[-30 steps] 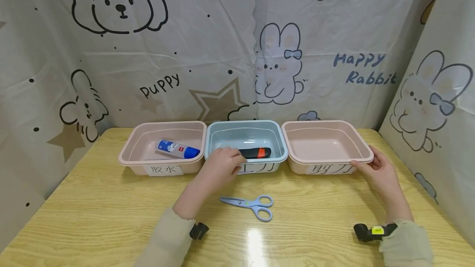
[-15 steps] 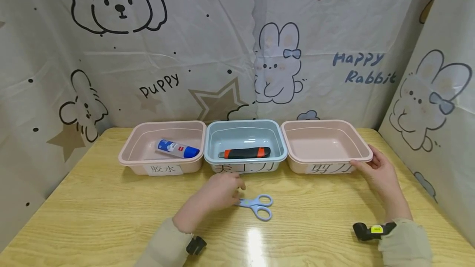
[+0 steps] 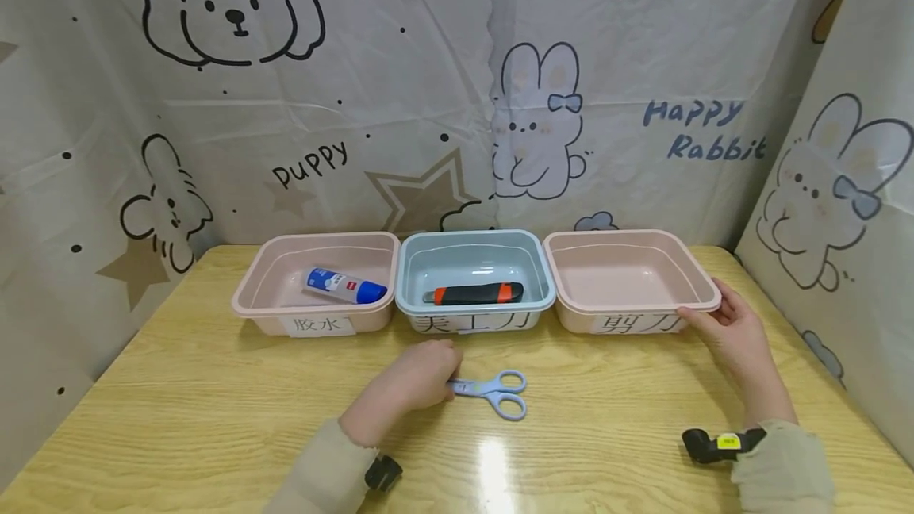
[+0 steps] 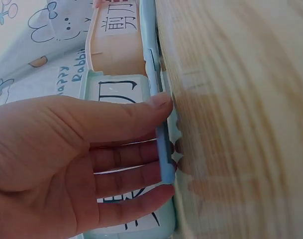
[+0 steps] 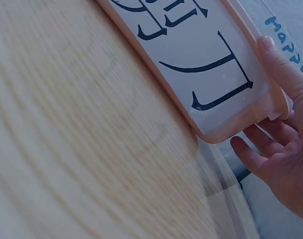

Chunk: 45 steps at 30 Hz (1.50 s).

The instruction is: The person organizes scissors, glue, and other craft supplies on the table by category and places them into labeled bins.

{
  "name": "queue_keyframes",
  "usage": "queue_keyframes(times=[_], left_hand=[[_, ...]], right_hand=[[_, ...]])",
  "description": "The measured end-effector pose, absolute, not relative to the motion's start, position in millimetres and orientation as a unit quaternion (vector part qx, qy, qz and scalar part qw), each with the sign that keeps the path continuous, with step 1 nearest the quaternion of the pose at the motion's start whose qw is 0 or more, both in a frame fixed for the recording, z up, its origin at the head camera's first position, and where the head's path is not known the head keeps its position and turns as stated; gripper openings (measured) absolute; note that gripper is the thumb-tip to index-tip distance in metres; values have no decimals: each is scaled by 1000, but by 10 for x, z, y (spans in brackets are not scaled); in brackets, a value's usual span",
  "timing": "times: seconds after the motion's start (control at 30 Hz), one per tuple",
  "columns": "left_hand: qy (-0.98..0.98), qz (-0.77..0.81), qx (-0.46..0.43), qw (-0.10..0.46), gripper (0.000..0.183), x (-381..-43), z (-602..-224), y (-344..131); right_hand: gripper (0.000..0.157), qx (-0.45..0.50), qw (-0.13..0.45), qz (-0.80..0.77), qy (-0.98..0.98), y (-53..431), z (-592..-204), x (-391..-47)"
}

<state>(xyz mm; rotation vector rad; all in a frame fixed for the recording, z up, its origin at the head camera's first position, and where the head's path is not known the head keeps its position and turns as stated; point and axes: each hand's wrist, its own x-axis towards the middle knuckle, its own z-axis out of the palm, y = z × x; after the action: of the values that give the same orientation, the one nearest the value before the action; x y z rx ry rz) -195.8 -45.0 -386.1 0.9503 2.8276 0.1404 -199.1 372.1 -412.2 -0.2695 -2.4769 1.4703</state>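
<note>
Light blue scissors [image 3: 493, 389] lie on the table before the middle bin, handle loops to the right. My left hand [image 3: 417, 375] pinches them at the blade end; in the left wrist view the thumb is on one side of the scissors [image 4: 163, 149] and the fingers on the other. At the far right my right hand [image 3: 735, 339] grips the front corner of a pink bin [image 3: 635, 309]. Its thumb rests on the rim and the fingers reach around the outer side, as the right wrist view shows. That bin has a white paper label [image 5: 216, 64] with black characters.
A light blue bin [image 3: 474, 310] in the middle holds a black and orange utility knife [image 3: 478, 293]. Left of it, another pink bin [image 3: 314, 312] contains a blue-capped glue bottle [image 3: 346, 285]. A printed curtain [image 3: 428, 86] hangs behind the wooden table [image 3: 214, 419].
My left hand has come back from the blue bin, down to the scissors, and now pinches their blade end. The utility knife lies in the bin. My right hand stays on the pink bin.
</note>
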Motion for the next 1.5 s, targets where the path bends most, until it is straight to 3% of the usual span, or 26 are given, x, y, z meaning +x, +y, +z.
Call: queue_keyframes(times=[0.2,0.37,0.83,1.2,1.5], left_hand=[[941,75,322,71,12,-1957,-3848,-434],[931,80,352,59,24,-1953,-3842,-427],[925,85,370,17,25,-1963,-3734,-299],[905,76,407,-98,23,-1969,-3564,44],[895,80,414,-144,29,-2025,-3486,316]], right_hand=[[82,-90,125,498,-854,3736,-4114,-1992],[83,-96,120,495,-855,3731,-4099,-1995],[81,-86,125,515,-844,3744,-4091,-1989],[79,-73,130,514,-845,3741,-4127,-1980],[78,-72,140,511,-845,3740,-4142,-1968]])
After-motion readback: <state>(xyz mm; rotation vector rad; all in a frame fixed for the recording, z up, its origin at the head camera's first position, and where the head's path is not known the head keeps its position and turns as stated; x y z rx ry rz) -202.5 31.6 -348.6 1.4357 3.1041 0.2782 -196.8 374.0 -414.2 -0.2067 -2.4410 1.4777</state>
